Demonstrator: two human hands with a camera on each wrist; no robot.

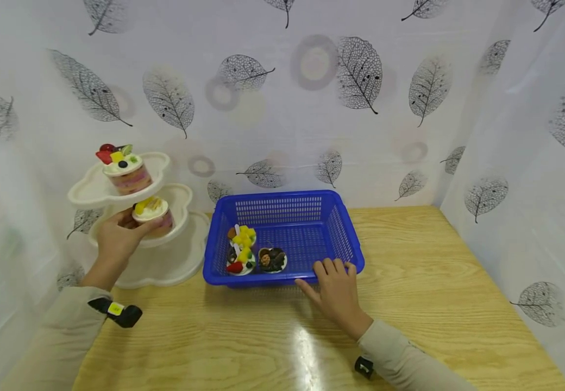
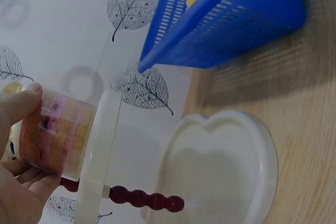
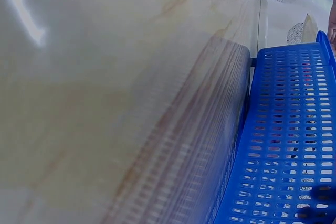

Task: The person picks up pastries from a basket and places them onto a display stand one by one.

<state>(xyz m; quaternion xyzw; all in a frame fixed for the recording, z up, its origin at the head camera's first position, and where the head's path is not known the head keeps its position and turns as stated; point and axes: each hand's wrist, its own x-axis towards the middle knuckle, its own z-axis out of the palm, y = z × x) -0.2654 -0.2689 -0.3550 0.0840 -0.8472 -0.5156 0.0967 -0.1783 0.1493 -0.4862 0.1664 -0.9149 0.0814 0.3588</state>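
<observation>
My left hand [image 1: 118,239] grips a layered fruit dessert cup [image 1: 151,209] at the middle tier [image 1: 180,209] of a white scalloped stand. In the left wrist view, thumb and fingers lie around the clear cup [image 2: 58,132], its base close against the tier. Another fruit-topped dessert cup [image 1: 131,172] stands on the top tier [image 1: 86,185]. My right hand [image 1: 337,290] holds the front rim of a blue basket [image 1: 282,279] near its right corner, fingers hooked over the edge. Inside, at the left, are several dessert cups, one with a dark topping [image 1: 272,260].
The stand's wide bottom tier [image 1: 189,258] lies on the wooden table [image 1: 409,282], just left of the basket. Dark red beads [image 2: 148,199] form its post. A leaf-print curtain [image 1: 282,125] hangs behind the table and along both sides.
</observation>
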